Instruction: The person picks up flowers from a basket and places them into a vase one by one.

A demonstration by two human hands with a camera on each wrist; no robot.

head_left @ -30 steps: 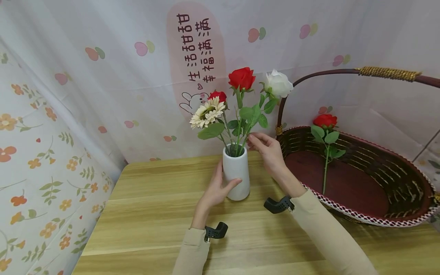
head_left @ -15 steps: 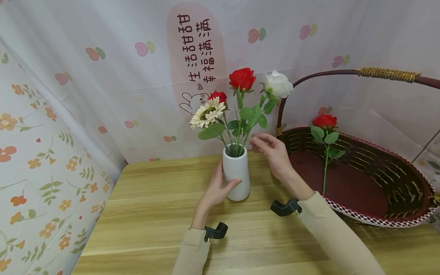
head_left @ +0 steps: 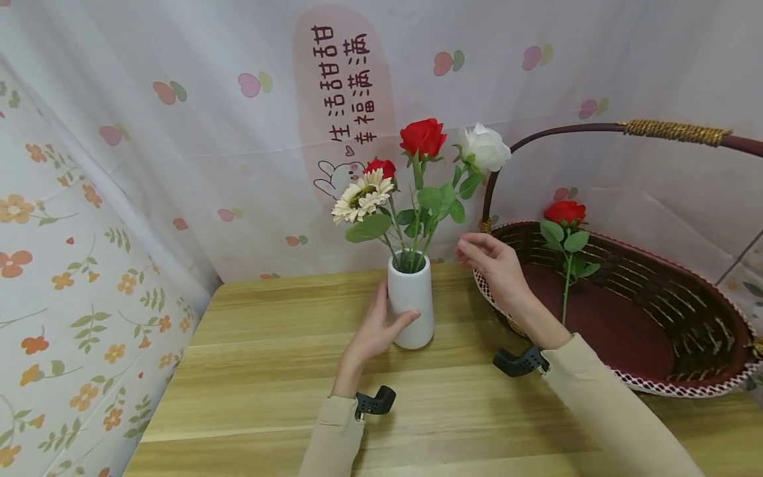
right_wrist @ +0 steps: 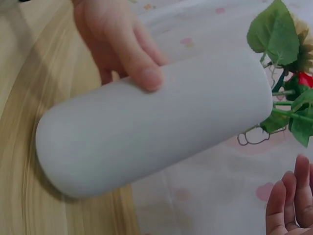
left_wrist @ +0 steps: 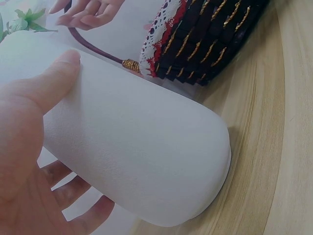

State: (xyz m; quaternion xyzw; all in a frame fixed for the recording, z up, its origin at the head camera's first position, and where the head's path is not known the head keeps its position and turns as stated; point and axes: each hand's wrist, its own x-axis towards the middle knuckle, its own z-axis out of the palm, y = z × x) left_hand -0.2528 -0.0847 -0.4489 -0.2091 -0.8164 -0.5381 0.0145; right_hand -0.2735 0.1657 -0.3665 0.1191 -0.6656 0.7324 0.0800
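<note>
A white vase (head_left: 412, 301) stands upright on the wooden table, and my left hand (head_left: 372, 334) grips its left side, with the thumb across the front and fingers around behind. Out of its mouth rise a tall red rose (head_left: 423, 138), a lower red rose (head_left: 381, 169), a cream sunflower-like bloom (head_left: 362, 197) and a white rose (head_left: 485, 147) leaning right. My right hand (head_left: 497, 273) hovers right of the stems by the basket's near-left rim, its fingers loosely bent and holding nothing. In the right wrist view, its fingertips (right_wrist: 302, 178) are apart from the vase.
A dark woven basket (head_left: 626, 318) with white lace trim and an arched handle (head_left: 673, 129) takes up the right side. Inside it, another red rose (head_left: 565, 213) leans on the back wall. A patterned curtain (head_left: 208, 165) hangs directly behind the table (head_left: 268, 371).
My right hand has left the stems and moved right, towards the basket. My left hand still holds the vase in the same place. The flowers look unchanged apart from a slight camera shift.
</note>
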